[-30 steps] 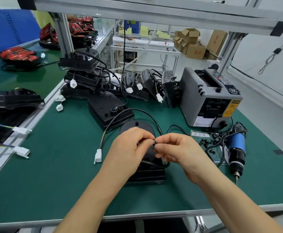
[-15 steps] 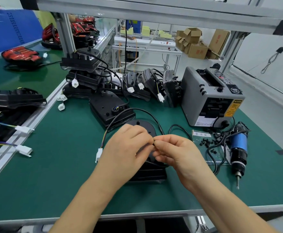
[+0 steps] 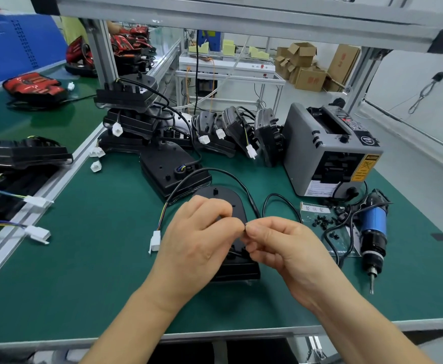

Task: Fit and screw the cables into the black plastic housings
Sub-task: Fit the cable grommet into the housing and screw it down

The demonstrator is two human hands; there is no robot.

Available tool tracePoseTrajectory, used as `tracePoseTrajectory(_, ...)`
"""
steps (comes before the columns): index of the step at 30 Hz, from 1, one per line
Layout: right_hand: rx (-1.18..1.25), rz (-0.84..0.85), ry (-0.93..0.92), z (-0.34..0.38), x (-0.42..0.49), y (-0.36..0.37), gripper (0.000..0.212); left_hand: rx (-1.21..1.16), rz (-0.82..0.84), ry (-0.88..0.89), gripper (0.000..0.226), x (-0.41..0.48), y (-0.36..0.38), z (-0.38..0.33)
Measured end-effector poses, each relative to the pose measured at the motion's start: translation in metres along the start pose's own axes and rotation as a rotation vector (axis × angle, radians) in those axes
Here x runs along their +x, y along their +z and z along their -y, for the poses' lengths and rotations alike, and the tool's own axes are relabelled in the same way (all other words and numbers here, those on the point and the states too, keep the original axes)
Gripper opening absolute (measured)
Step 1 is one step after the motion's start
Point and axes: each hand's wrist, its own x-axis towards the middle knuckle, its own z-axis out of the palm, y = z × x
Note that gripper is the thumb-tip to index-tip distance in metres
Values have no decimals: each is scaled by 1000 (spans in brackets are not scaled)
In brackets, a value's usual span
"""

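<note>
I have both hands up over the housing, which lies flat on the green mat right in front of me. Its long axis runs away from me, with the rounded end far and the squared end near.

The cable starts at the white connector just left of my left hand. It arcs up and over the far end of the housing and drops to the spot where my fingertips meet.

The thumb and forefinger of my left hand are curled tight and pinch the cable. My right hand pinches it from the other side, almost touching the left. A small black bit shows between the two pinches. I cannot tell whether it is a sleeve on the cable or the cable itself.

What matters is that this pinch point hangs directly above the middle of the housing, so I judge the fitting move to be straight down, not sideways. I can't see the seat it goes into because my hands cover it.

Both hands are equally near the cable. The right one is nearer the screwdriver and the loose screws, which lie well off to the right. I'd let the left hand hold the cable down and reach for the screws with the right.
</note>
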Motion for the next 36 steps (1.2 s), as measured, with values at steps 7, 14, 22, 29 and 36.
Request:
tracePoseTrajectory(7,-119,-144,-71,-13,-3,-1,20,-157,159,-179,19,-5,-16,5)
tracePoseTrajectory(14,-378,-239,-152,-32,-16,4,14,-150,345,-429,15,-24,-15,0)
tracePoseTrajectory(22,-642,-370,-330,-47,-21,13,14,-156,291,-427,11,-25,-10,-5)
tracePoseTrajectory(29,-882,-423,-538,-53,-17,16,16,-264,272,-454,1,-28,-8,-2)
tracePoseTrajectory(36,-1107,-401,-662,-44,-9,7,23,-306,252,-466,2,-30,-6,-1)
